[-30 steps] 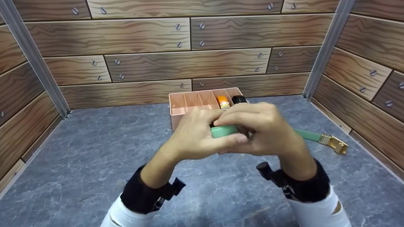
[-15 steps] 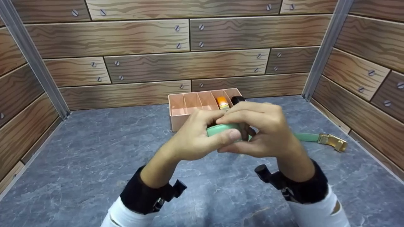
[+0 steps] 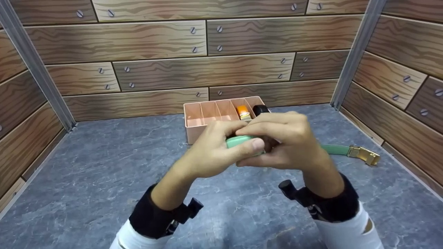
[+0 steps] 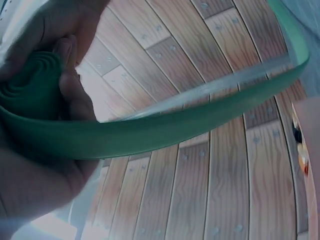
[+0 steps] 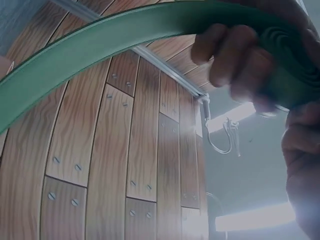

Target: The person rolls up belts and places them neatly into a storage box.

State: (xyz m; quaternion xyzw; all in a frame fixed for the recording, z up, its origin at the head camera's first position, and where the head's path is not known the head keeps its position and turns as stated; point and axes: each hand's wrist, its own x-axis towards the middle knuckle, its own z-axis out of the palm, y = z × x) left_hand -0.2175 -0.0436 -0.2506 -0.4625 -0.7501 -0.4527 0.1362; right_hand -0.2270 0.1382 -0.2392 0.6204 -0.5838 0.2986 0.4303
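A green belt (image 3: 238, 140) is partly rolled into a coil between both hands, above the table. My left hand (image 3: 209, 152) grips the coil from the left, with its thumb along the near side. From the right, my right hand (image 3: 289, 141) holds the same coil, its fingers curved over the top and thumb below. Layers of the coil (image 4: 35, 87) show in the left wrist view, and the loose strap (image 4: 165, 132) sweeps away from it. The belt's gold buckle (image 3: 364, 155) lies on the table to the right. Part of the strap is hidden behind the right hand.
Behind the hands stands a pink divided box (image 3: 195, 133). An orange rolled belt (image 3: 243, 111) and a black rolled item (image 3: 259, 109) occupy its right compartments. Wood-patterned walls (image 3: 155, 41) enclose the grey marbled table (image 3: 104, 166) at the back and sides.
The coil and both thumbs have shifted slightly as the hands work round it. Both hands keep their hold, and the buckle end stays almost where it was.
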